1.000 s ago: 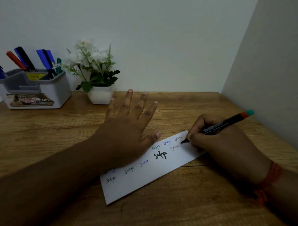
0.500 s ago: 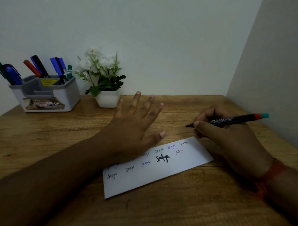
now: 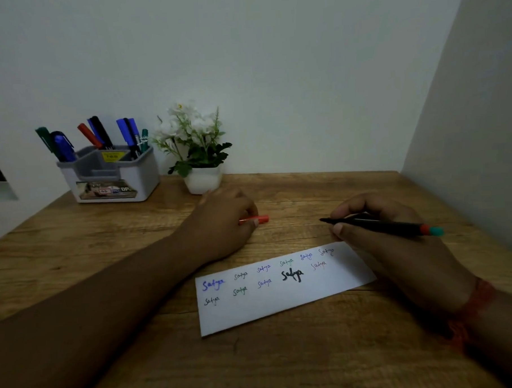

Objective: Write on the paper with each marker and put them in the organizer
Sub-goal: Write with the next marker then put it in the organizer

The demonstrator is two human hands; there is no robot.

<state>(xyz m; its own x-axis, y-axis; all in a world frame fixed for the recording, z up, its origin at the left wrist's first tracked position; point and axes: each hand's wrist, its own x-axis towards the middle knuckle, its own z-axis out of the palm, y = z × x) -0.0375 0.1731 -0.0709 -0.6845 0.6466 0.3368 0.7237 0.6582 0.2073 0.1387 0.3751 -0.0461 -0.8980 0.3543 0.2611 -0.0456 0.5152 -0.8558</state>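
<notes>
A white paper strip (image 3: 283, 298) with several handwritten words lies on the wooden table. My right hand (image 3: 392, 246) holds a black marker (image 3: 382, 225) with a red and teal end, its tip pointing left above the table beyond the paper. My left hand (image 3: 223, 221) lies on the table past the paper, fingers curled round an orange-red cap (image 3: 257, 220) that sticks out to the right. A grey-and-white organizer (image 3: 113, 173) with several markers stands at the back left.
A white pot of white flowers (image 3: 201, 155) stands next to the organizer, just behind my left hand. Walls close the table at the back and on the right (image 3: 466, 126). Bare wood (image 3: 256, 364) shows in front of the paper.
My left hand left the paper, moved back and closed its fingers on the orange-red cap. My right hand lifted the marker off the paper and turned it level.
</notes>
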